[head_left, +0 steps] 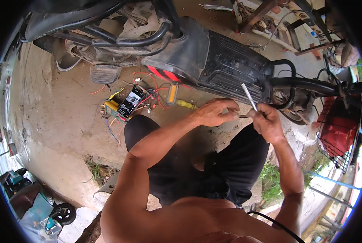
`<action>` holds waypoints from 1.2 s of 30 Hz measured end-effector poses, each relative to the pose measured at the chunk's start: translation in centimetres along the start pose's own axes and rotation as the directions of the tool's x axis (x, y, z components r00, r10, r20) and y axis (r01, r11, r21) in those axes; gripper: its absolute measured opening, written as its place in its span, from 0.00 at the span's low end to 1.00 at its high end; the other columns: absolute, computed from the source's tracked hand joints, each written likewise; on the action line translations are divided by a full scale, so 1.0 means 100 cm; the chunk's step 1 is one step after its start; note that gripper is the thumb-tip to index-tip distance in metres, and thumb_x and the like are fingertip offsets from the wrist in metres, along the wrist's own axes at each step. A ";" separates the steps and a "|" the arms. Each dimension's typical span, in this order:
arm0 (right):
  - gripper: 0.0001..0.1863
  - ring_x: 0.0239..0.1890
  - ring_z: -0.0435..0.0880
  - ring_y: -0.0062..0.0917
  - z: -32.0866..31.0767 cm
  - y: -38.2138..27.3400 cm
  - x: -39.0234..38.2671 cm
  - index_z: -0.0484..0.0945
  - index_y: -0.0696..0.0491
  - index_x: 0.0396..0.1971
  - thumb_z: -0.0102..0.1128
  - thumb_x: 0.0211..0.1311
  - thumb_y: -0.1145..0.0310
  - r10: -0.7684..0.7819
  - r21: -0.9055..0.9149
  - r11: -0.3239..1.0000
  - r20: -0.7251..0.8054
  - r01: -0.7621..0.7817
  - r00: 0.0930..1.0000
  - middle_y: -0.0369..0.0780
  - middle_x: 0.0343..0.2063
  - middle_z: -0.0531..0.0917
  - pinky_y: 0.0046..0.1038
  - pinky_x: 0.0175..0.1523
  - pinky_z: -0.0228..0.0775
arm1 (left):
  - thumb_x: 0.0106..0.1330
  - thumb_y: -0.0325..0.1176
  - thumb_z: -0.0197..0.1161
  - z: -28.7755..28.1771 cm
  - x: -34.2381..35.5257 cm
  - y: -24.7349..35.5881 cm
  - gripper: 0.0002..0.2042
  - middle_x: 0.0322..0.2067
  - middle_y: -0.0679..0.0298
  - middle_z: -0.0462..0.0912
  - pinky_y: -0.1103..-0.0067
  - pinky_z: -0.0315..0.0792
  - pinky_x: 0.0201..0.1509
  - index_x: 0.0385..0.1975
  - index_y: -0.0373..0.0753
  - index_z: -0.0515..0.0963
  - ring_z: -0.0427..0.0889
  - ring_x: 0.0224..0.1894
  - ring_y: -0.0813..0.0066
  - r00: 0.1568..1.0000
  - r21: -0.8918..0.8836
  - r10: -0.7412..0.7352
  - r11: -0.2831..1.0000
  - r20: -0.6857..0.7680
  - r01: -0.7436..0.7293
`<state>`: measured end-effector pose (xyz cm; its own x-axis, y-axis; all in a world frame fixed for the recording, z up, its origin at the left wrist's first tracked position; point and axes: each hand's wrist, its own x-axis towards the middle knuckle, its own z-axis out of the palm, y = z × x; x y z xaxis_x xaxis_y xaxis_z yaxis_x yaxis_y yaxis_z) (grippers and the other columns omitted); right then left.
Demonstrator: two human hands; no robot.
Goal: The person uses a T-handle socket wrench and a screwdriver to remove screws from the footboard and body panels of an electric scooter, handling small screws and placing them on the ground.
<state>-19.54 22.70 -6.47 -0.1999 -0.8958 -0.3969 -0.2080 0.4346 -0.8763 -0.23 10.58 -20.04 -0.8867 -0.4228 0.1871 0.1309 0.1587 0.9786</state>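
silver rod point(249, 95) in the right hand point(268, 124), one end beyond the grip

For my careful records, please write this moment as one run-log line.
right hand: holds silver rod | left hand: near right hand, grip unclear | scooter: beyond both hands | phone: screen lit, left of hands

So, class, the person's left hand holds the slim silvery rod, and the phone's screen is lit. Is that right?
Not quite: the head view shows the right hand holding the slim silvery rod, not the left. The phone's screen is indeed lit.
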 end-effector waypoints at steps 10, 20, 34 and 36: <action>0.13 0.27 0.80 0.17 0.012 0.097 0.026 0.84 0.58 0.43 0.66 0.77 0.62 -0.350 -0.307 0.901 -0.102 0.305 0.931 0.35 0.24 0.81 0.24 0.33 0.73 | 0.77 0.44 0.60 0.020 -0.017 -0.021 0.16 0.41 0.49 0.88 0.57 0.78 0.52 0.48 0.37 0.83 0.87 0.46 0.45 0.905 0.353 -0.377 0.888 0.196 0.294; 0.13 0.35 0.87 0.34 -0.040 0.128 0.100 0.88 0.52 0.44 0.76 0.59 0.72 -0.550 -0.549 0.762 -0.267 0.345 0.791 0.40 0.35 0.87 0.32 0.39 0.80 | 0.74 0.48 0.64 0.013 -0.075 -0.182 0.17 0.37 0.46 0.88 0.54 0.78 0.46 0.40 0.39 0.85 0.88 0.42 0.43 0.772 0.645 -0.589 0.691 0.240 0.327; 0.08 0.30 0.87 0.24 -0.045 0.164 0.111 0.90 0.47 0.38 0.72 0.57 0.71 -0.618 -0.411 0.778 -0.369 0.475 0.694 0.34 0.31 0.88 0.27 0.41 0.80 | 0.71 0.44 0.66 0.032 -0.094 -0.198 0.13 0.35 0.46 0.88 0.52 0.79 0.47 0.39 0.39 0.84 0.87 0.43 0.39 0.688 0.834 -0.721 0.430 0.086 0.346; 0.08 0.30 0.88 0.25 -0.043 0.165 0.113 0.90 0.47 0.37 0.72 0.56 0.71 -0.631 -0.420 0.769 -0.375 0.482 0.680 0.33 0.31 0.89 0.27 0.40 0.81 | 0.71 0.44 0.66 0.042 -0.096 -0.203 0.13 0.37 0.46 0.88 0.51 0.80 0.49 0.41 0.40 0.84 0.87 0.44 0.39 0.663 0.828 -0.740 0.441 0.116 0.347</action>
<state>-29.37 20.15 -24.21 -0.3633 -0.8483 0.3853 -0.6582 -0.0590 -0.7505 3.71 15.17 -42.10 -0.7363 -0.2937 -0.6096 -0.6168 0.6619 0.4260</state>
